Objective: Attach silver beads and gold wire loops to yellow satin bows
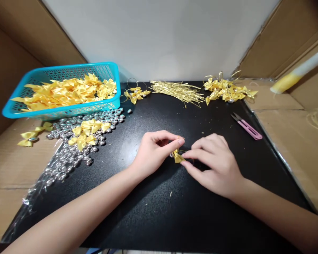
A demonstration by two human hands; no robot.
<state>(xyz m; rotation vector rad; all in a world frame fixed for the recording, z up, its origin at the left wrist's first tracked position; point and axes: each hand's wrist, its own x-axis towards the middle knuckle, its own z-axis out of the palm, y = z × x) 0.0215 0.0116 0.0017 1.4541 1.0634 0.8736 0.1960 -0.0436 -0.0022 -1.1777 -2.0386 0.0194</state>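
Above the middle of the black table, my left hand is closed, thumb and forefinger pinching a thin gold cord whose tip shows at the fingertips. Just below hangs a small yellow ribbon bow with a silver bead beside it, partly covered by my fingers. My right hand pinches the right edge of this bow between thumb and forefinger. A thin loop of cord curves out near the right fingertips, partly hidden.
A turquoise basket of yellow bows stands at back left, silver beads spilled before it. Gold cords lie at the back between finished bows and a larger bow pile. Pink thread snips lie right. Cardboard walls flank the table.
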